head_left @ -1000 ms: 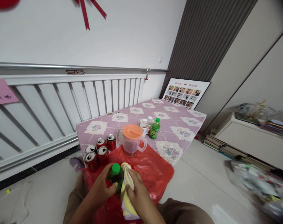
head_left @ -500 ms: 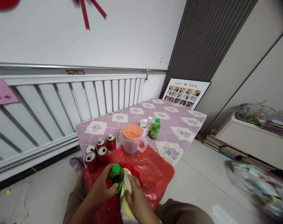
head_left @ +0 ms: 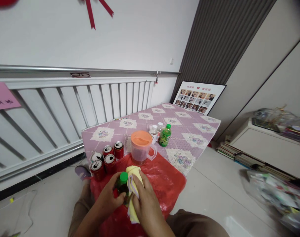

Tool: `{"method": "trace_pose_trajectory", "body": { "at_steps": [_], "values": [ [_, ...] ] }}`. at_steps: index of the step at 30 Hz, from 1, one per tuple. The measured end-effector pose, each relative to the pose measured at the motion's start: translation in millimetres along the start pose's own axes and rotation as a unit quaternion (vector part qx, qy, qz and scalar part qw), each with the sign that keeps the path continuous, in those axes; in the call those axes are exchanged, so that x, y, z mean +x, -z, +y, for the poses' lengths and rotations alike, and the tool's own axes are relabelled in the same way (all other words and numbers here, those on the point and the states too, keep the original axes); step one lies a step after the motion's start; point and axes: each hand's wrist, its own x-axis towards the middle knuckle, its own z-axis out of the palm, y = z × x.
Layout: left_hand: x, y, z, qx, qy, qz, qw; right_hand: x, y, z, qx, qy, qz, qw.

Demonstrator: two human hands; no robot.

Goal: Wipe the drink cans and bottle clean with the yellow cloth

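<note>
My left hand (head_left: 111, 196) is closed around a green-capped bottle (head_left: 123, 178), which stands near upright over the red plastic sheet (head_left: 162, 184). A folded yellow cloth (head_left: 133, 210) with a pale purple edge is in my right hand (head_left: 146, 200), pressed against the bottle's right side. The cloth and my fingers hide most of the bottle's body. Just beyond stands a clear pitcher (head_left: 139, 153) with an orange lid and a little liquid at its bottom. To the left, several opened drink cans (head_left: 109, 163) are grouped, mostly red.
Behind the pitcher stand another green bottle (head_left: 165, 136) and two small white-capped bottles (head_left: 154, 133). A purple floral cloth (head_left: 173, 149) covers the table. Along the left runs a white radiator (head_left: 90, 102). A photo board (head_left: 198, 98) leans at the table's far end.
My right hand has shifted the yellow cloth upward along the bottle, so its folded top now sits beside the cap. The left hand keeps its hold on the bottle.
</note>
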Motion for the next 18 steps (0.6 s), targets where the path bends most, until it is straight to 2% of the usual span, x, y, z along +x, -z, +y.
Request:
{"method": "trace_pose_trajectory", "body": {
  "at_steps": [3,6,13,18],
  "values": [
    [0,0.6,-1,0.009,0.003,0.015,1.0,18,-4,8,0.046,-0.004,0.013,0.999],
    [0,0.0,-6,0.012,-0.003,0.02,1.0,23,-13,24,0.093,-0.011,0.002,0.996],
    [0,-0.9,-22,0.018,-0.015,0.019,1.0,-7,-30,46,0.069,-0.101,-0.078,0.989],
    [-1,1.2,-22,0.025,-0.018,0.01,0.999,-29,-33,49,0.058,-0.09,-0.062,0.992]
  ]
}}
